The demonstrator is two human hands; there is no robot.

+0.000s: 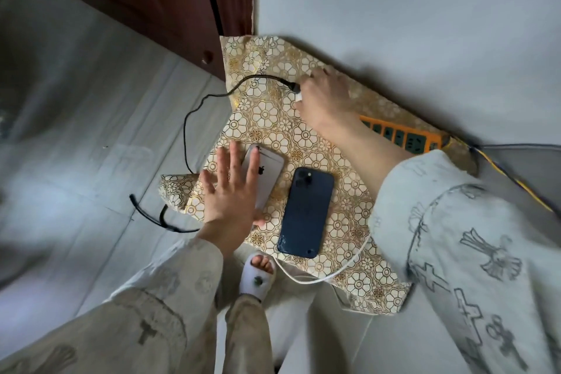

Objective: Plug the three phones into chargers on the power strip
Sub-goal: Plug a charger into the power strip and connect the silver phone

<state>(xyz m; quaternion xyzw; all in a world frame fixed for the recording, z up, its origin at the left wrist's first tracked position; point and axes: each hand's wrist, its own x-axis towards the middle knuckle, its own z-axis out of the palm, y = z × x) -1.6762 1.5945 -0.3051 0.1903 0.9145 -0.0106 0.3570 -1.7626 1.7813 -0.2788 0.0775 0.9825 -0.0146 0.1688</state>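
**Head view: charger going into the strip, two phones waiting**

Right hand [323,97] pinches a white charger plug [298,98] with black cable [209,96] at the orange power strip [403,135]. Left hand [233,188], fingers spread flat, steadies the silver phone [268,173] beside the dark blue phone [306,211] on the floral cloth [358,279]. Only two phones are visible.

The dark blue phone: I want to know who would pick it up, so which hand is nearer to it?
Left. The left hand rests on the silver phone beside the dark blue phone; the right hand is up at the charger plug.
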